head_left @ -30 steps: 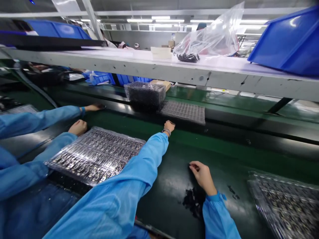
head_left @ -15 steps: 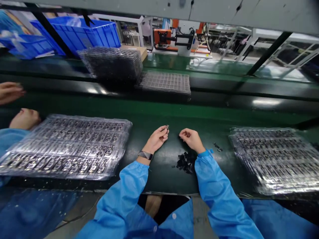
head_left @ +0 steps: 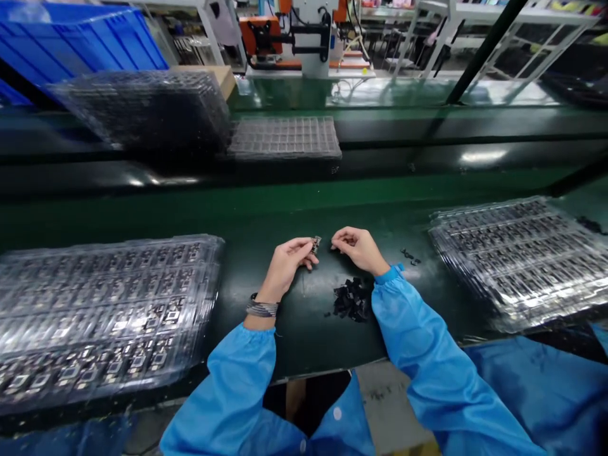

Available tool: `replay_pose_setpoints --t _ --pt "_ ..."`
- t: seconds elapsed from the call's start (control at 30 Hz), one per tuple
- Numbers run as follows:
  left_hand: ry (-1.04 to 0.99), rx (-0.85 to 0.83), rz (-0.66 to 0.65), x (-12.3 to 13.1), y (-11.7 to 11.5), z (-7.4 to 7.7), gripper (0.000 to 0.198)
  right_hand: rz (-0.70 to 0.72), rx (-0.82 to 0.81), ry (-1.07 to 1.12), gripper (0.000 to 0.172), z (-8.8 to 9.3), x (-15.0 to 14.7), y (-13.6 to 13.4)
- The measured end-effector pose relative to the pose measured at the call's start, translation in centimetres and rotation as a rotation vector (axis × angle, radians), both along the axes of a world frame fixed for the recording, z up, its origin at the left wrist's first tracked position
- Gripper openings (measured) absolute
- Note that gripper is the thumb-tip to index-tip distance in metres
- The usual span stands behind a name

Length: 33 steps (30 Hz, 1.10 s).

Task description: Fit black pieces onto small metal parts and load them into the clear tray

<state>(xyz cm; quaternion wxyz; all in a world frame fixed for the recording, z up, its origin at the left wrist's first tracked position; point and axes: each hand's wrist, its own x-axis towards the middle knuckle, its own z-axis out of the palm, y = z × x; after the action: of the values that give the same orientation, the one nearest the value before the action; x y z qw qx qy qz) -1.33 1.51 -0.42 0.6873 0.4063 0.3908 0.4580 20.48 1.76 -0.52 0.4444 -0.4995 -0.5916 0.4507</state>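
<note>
Between the thumb and fingers of my left hand (head_left: 287,261) is a small circuit board (head_left: 315,244), raised above the dark green work surface. My right hand (head_left: 357,248) is a short way to its right, thumb and fingertips pinched together; whatever they hold is hidden or too small to name. Below the right hand lies a pile of small black pieces (head_left: 351,300). A few more dark bits (head_left: 410,256) are beside my right cuff. To the left a clear plastic tray (head_left: 197,329) holds rows of circuit boards, and a similar stack of filled trays (head_left: 503,310) stands at the right.
Across the back ledge sit a tall stack of clear trays (head_left: 142,107) and a lower, gridded tray (head_left: 287,136). Behind them are a blue bin (head_left: 90,44) and an orange-and-grey machine (head_left: 311,38). A dark post (head_left: 484,50) slants up at the right.
The view has swung left-to-right and down, and the co-worker's hands at the left are out of frame. My left hand has turned the circuit board; my two hands are closer together.
</note>
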Motion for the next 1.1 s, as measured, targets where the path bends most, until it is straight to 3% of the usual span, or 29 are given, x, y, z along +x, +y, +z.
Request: replay_pose_setpoints --t 0.1,0.37,0.67,0.83,1.1 --pt "0.118 0.049 -0.011 0.9 -0.3 -0.3 0.036 0.026 -0.022 0.021 0.028 0.1 -0.1 -0.1" --pt "0.163 0.021 0.033 1.5 1.1 -0.6 0.035 0.082 -0.099 0.104 0.035 0.3 -0.2 -0.1" --pt "0.250 0.086 0.000 1.4 0.8 -0.3 0.037 0.065 -0.099 0.099 0.028 0.1 -0.8 -0.3" --pt "0.267 0.092 0.014 1.4 0.7 -0.5 0.033 0.047 -0.106 0.099 0.014 0.2 -1.1 -0.2" --pt "0.279 0.127 0.011 1.6 0.2 0.0 0.028 -0.038 -0.100 0.088 0.013 -0.3 -1.6 -0.2"
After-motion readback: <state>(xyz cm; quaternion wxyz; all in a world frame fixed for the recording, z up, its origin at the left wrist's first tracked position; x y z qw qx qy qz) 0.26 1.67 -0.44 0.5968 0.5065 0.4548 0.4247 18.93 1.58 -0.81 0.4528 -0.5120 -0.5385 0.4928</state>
